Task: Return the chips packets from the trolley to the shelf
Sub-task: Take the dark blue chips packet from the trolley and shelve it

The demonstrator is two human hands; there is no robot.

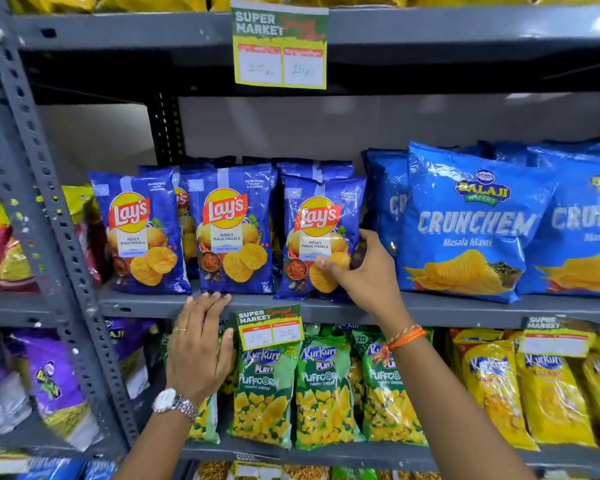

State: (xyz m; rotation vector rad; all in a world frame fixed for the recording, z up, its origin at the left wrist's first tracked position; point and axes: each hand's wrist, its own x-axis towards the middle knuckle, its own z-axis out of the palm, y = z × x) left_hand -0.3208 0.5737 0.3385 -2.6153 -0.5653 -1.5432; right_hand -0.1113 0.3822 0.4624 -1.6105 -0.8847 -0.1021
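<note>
I am setting a blue Lay's packet (pixel 321 237) into place on the middle shelf (pixel 430 308), so the step in hand looks like the placing itself, near its end. My right hand (pixel 364 271) is holding that packet by its lower right side: the thumb is lying across the front, over the printed chips, and the other fingers are wrapping round the right edge and behind. The packet is standing upright with its foot on the shelf, leaning a little, and just to the left of my hand two more Lay's packets (pixel 231 233) are standing in the same front row. To the right of my hand, nearly touching my knuckles, the big Balaji packets (pixel 471 223) are crowding the gap.

My left hand (pixel 200 344) is holding nothing. It is lying flat and spread, with its fingertips resting on the front lip of the shelf, below and to the left of my right hand, and its palm is hanging before the green Kurkure packets (pixel 323 389) on the shelf beneath.

The trolley is not in sight from here. The next move, as I judge it, is squaring the packet with its neighbours, letting go gently so it is not tipping forward, then turning back for another.
</note>
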